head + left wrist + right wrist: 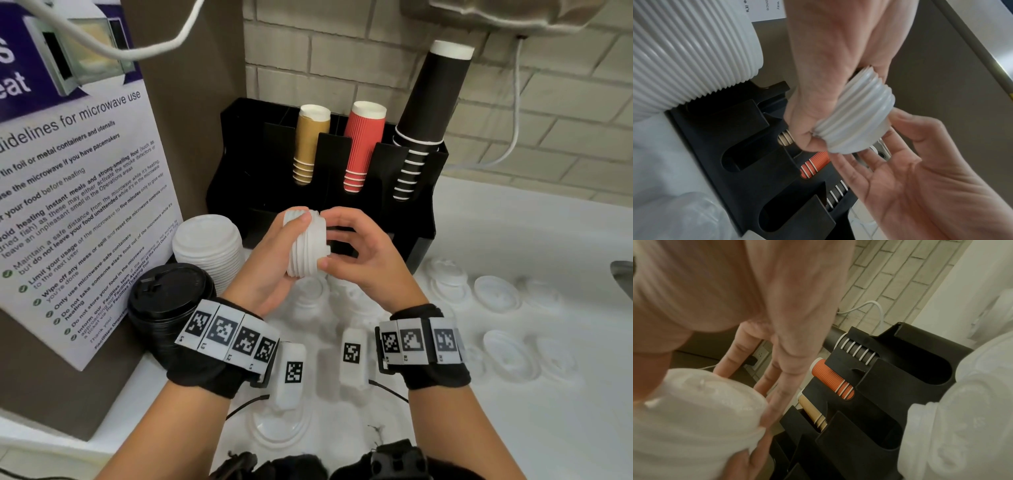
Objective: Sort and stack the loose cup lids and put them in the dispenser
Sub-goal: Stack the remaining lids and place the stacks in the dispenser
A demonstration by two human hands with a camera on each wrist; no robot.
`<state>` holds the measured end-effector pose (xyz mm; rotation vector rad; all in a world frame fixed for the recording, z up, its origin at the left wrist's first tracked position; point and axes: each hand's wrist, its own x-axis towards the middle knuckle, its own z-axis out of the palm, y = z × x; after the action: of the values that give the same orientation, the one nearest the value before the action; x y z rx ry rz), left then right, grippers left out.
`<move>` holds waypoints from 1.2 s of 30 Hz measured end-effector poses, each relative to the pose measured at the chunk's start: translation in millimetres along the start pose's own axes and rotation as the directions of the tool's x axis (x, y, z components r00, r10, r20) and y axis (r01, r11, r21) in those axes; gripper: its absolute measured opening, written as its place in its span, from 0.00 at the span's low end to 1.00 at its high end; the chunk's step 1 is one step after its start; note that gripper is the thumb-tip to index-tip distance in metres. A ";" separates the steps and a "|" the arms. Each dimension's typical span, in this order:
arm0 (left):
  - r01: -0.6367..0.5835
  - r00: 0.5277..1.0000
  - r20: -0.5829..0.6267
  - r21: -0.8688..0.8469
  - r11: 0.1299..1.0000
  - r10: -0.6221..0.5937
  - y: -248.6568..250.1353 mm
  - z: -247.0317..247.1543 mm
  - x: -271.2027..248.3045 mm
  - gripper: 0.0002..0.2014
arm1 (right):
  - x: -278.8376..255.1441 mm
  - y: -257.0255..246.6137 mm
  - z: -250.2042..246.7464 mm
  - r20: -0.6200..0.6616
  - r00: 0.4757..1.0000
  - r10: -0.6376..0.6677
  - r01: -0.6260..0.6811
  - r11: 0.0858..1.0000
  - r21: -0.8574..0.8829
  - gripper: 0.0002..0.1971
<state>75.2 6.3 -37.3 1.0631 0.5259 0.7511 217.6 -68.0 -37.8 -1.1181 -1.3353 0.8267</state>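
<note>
A short stack of white cup lids [306,245] lies on its side in the air in front of the black dispenser [260,164]. My left hand [282,250] grips the stack from the left, thumb over its top. From the right, my right hand [346,246] pinches the stack's end rim between thumb and index finger. The left wrist view shows the ridged stack [855,120] with the right hand's fingers [875,164] under its end. In the right wrist view the stack [694,418] fills the lower left and the dispenser's empty front slots [920,373] show.
A tall stack of larger white lids [209,246] and a stack of black lids [168,301] stand left of the dispenser. Gold, red and black cup stacks [363,144] fill its rear slots. Several loose clear lids [496,294] lie on the white counter. A sink edge [621,274] is far right.
</note>
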 end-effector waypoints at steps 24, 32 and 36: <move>-0.174 0.966 -0.161 0.185 0.967 0.204 20.4 -7.7 8.7 0.20 | -14.3 20.5 52.2 0.532 0.592 0.606 0.035 0.639 -0.768 0.40; -0.193 0.955 -0.186 0.198 0.961 0.230 27.9 -9.4 6.1 0.18 | -36.2 29.0 73.5 0.684 0.429 0.590 0.283 0.631 -0.722 0.39; -0.189 0.958 -0.182 0.187 0.964 0.223 27.7 -9.8 3.1 0.18 | -25.9 26.6 57.2 0.635 0.532 0.560 0.222 0.632 -0.743 0.41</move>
<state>62.2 22.2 -16.1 1.2186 0.6674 1.0211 162.3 -76.3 -76.8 -1.6393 -2.6262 1.0566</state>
